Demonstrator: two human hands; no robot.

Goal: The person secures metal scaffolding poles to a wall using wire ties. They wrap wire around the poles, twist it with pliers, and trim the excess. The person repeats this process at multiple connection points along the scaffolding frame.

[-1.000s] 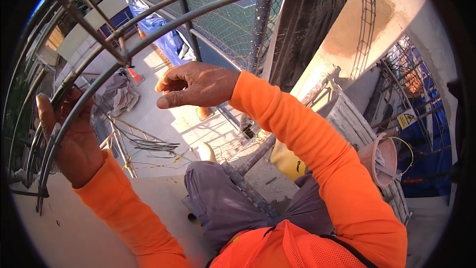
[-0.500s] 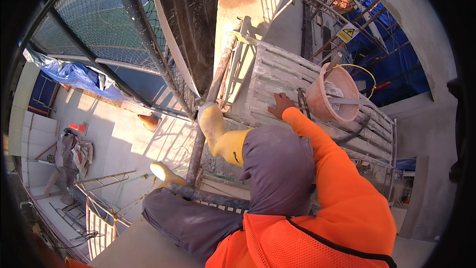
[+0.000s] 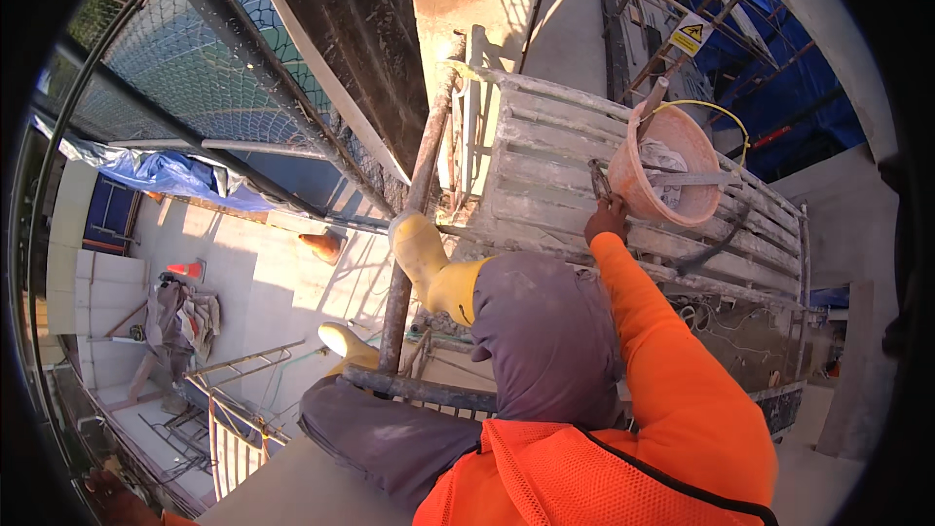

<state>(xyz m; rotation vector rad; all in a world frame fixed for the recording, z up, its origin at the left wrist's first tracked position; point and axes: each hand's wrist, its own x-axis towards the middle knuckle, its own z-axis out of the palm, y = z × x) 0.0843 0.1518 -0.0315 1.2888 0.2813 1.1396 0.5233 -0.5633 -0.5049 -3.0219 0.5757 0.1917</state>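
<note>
My right grip (image 3: 608, 221) is on a dark plier-like tool (image 3: 599, 178), on the slatted platform (image 3: 550, 170) right beside the pink bucket (image 3: 672, 170). My fingers hide its lower end, so can't tell how far they're closed. Left grip (image 3: 115, 499)? Murky blob at the rim, half cut off, can't tell if it's holding anything.

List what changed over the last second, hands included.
Right hand went from mid-air down rightward to the slatted platform, then took hold of a dark hand tool there. Left hand was on the curved bars; now at the dim lower-left edge, grip unclear. View swung right. Pink bucket stayed on the platform.
</note>
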